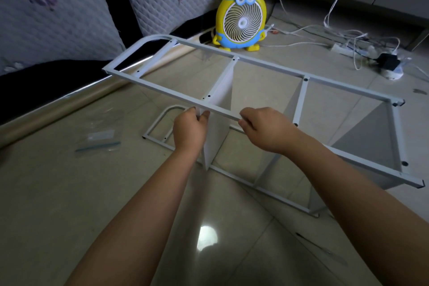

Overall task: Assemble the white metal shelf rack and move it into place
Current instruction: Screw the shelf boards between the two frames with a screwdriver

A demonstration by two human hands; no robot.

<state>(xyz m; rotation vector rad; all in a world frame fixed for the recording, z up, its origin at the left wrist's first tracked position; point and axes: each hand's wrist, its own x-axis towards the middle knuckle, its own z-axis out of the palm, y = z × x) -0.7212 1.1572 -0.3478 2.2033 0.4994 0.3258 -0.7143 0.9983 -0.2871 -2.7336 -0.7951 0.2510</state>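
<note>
- The floor (232, 251) is pale glossy tile with a round light glare near the bottom centre.
- At the back left stand two quilted cushions (46, 18) with purple flowers, leaning against a dark base.
- One yellow and blue cartoon fan (240, 18) stands on the floor behind the rack, close to the cushions.
- At the back right lie a tangle of white cables (336, 7), one power strip (343, 50) and one black adapter (388, 62).
- One clear plastic bag (99, 140) lies on the tile at left, well apart from the rack; its contents are too blurred to tell.
- The white rack (255, 62) lies on its side in the middle of the floor: two long side frames, one above and one on the tile, joined by three white panels standing between them.
- Two bare hands reach to the near rail of the upper frame.
- The left hand (189, 129) pinches the top edge of the nearest panel where it meets the rail.
- The right hand (264, 127) has its fingers curled around the rail, just beside the left.
</note>
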